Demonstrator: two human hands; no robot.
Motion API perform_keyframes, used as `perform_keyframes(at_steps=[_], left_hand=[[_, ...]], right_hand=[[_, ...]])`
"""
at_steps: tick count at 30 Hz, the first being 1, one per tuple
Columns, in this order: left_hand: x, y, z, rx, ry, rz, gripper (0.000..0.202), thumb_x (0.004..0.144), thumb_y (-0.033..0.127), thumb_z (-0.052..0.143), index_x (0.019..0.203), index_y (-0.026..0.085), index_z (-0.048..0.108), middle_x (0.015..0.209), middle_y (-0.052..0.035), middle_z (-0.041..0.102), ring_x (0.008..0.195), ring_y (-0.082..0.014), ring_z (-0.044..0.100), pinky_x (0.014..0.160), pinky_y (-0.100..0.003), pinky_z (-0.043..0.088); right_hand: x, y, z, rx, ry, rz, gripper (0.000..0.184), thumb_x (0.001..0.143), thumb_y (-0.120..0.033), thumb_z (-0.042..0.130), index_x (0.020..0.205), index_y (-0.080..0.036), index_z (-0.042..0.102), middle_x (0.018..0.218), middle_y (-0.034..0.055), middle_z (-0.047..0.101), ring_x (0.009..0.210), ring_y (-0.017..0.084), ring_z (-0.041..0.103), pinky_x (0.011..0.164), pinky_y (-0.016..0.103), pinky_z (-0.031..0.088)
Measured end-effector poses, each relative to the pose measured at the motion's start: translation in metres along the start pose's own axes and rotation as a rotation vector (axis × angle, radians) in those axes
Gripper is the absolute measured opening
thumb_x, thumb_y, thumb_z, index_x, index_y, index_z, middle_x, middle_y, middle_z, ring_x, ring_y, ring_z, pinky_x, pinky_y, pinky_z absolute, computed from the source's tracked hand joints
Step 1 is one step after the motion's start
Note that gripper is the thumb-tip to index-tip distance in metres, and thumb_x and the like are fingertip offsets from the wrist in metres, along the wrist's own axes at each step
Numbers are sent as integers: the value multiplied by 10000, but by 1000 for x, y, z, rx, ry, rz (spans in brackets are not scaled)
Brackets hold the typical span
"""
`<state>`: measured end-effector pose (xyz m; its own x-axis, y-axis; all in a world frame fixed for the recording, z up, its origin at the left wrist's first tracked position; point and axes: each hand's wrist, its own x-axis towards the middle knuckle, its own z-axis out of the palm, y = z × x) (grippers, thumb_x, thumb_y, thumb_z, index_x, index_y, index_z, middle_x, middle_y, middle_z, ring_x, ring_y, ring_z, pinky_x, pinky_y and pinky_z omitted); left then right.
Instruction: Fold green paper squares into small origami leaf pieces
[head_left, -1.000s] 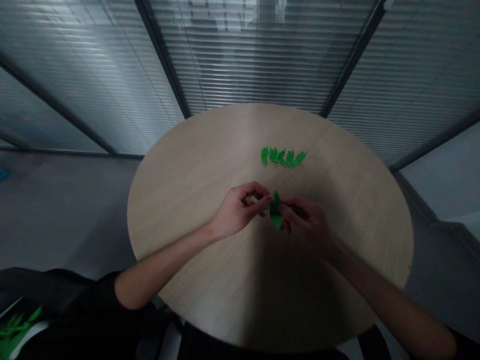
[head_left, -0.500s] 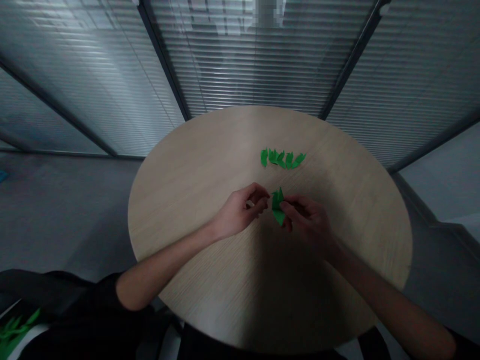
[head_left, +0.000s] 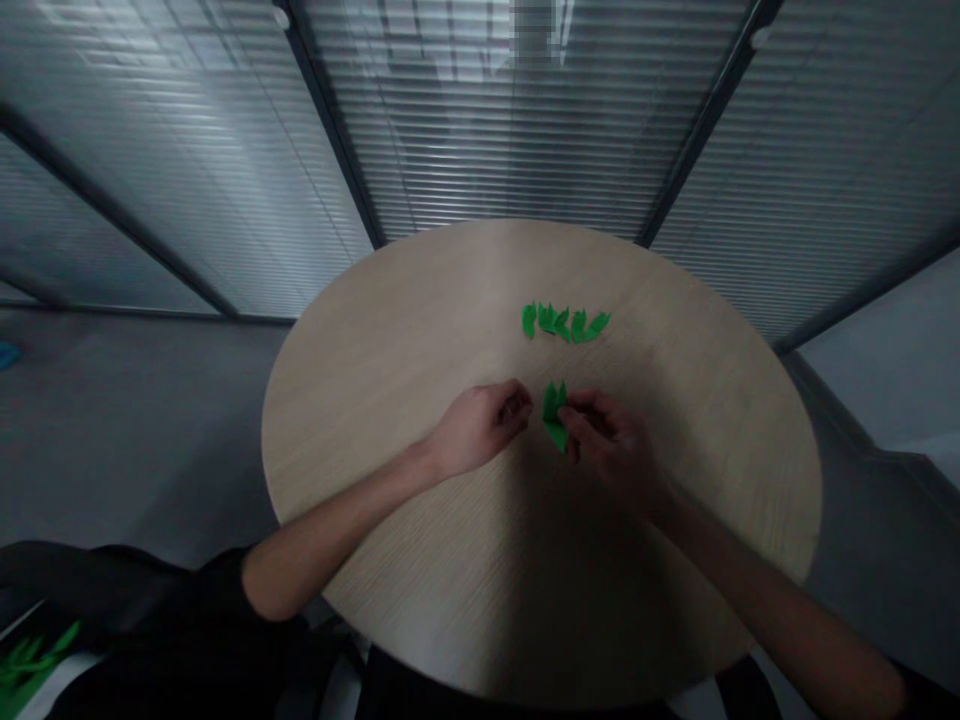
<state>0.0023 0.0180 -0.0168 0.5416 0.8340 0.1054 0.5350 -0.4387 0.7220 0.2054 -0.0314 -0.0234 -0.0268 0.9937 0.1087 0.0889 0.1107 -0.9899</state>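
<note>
A small folded green paper piece (head_left: pixel 555 415) is pinched in my right hand (head_left: pixel 607 445) just above the round wooden table (head_left: pixel 420 330). My left hand (head_left: pixel 484 425) rests a little to the left of the piece, fingers curled inward and apart from the paper, with nothing visible in them. Farther back on the table lies a short row of several similar green folded pieces (head_left: pixel 566 322).
Glass walls with horizontal blinds (head_left: pixel 480 120) surround the table's far side. More green paper (head_left: pixel 30 655) shows at the bottom left corner near my lap. Grey floor (head_left: pixel 112 420) lies to the left of the table.
My left hand has let go of the green piece and drawn back with its fingers curling in. My right hand keeps hold of the piece, nearly in place.
</note>
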Motion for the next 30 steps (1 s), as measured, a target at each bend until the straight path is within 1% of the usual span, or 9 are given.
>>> perform_keyframes(at_steps=[4,7,10,12,13,17,22,26,30], left_hand=[[2,-4,0,59,-13,-4,121,977,215,576,1000,166,685,739,-2,650,633,-139,564,610,-272,401],[3,-8,0,123,-15,3,118,977,218,578,998,173,685,747,-4,654,635,-142,560,611,-277,381],[4,-12,-1,199,-13,-7,125,978,232,577,988,172,686,769,-18,665,652,-154,566,618,-288,369],[5,-14,-2,230,-12,-11,134,980,235,569,983,171,686,787,-26,674,659,-159,569,621,-293,365],[5,-15,-3,241,-9,-10,136,980,236,564,979,173,685,793,-28,678,660,-160,569,621,-295,364],[7,-19,-3,289,15,3,144,982,255,555,953,183,677,815,-35,697,669,-167,585,619,-296,354],[11,-25,-6,400,45,-15,201,1012,295,513,959,187,673,892,-69,740,731,-195,638,625,-300,359],[15,-33,-12,514,66,-46,281,1034,358,470,932,186,668,931,-96,756,761,-213,660,620,-304,361],[18,-43,-19,588,54,-64,348,1032,394,429,849,193,645,846,-91,732,689,-202,618,598,-307,331]], right_hand=[[0,4,-2,10,-11,9,272,906,-460,733,907,-189,703,662,-15,653,490,103,575,459,223,502],[1,9,-3,-2,-50,1,249,927,-444,718,935,-195,724,667,-16,645,519,111,594,500,231,520],[2,13,-5,-56,-46,-42,230,903,-430,742,930,-202,747,840,25,680,610,122,633,548,245,547],[4,16,-6,-127,-26,-87,210,883,-410,754,896,-200,755,967,48,671,654,124,631,547,248,536],[5,17,-6,-173,-23,-109,200,885,-398,746,881,-198,756,982,50,662,650,121,619,537,249,519],[9,22,-9,-397,-77,-164,162,933,-332,683,912,-192,761,901,44,689,645,140,621,583,276,489],[13,27,-10,-605,-93,-212,138,946,-269,660,958,-186,769,903,58,746,643,163,633,658,313,489],[15,30,-10,-671,-84,-214,129,953,-260,665,974,-197,775,945,68,764,728,198,681,730,338,507],[17,29,-10,-668,-125,-214,130,950,-253,661,976,-197,775,992,79,755,844,228,714,798,356,516]])
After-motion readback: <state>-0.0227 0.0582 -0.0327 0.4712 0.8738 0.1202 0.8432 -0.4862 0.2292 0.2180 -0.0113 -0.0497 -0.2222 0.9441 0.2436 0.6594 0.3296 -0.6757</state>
